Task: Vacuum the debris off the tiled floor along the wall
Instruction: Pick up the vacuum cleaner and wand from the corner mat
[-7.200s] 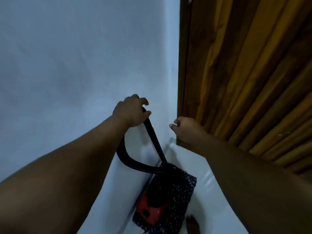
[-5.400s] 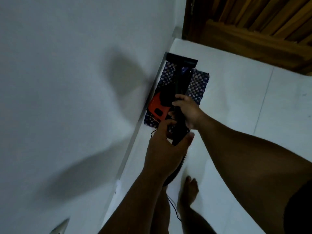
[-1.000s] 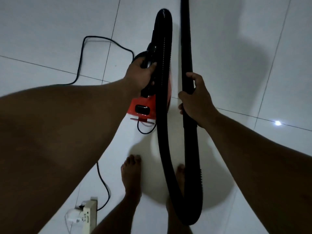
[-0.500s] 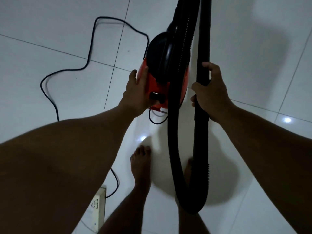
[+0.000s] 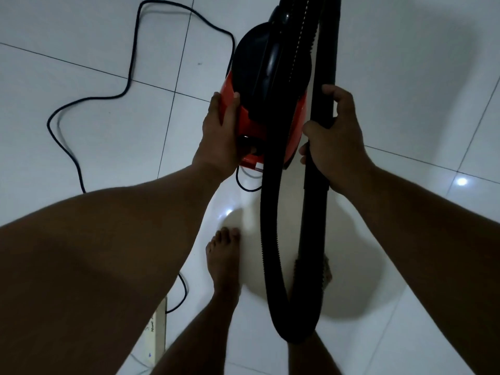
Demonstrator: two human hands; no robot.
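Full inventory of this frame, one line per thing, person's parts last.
vacuum cleaner body: 1, orange-red with black top, on the floor, top centre
hose: 1, black ribbed, loops down from the body to between the feet
wand tube: 1, black, right of the body
power cord: 1, black, snaking over the tiles at left
power strip: 1, cream, bottom left
tiled floor: white, glossy
feet: 2, bare, bottom centre, one mostly behind the hose
left hand: rests on the body's side
right hand: grips the wand tube
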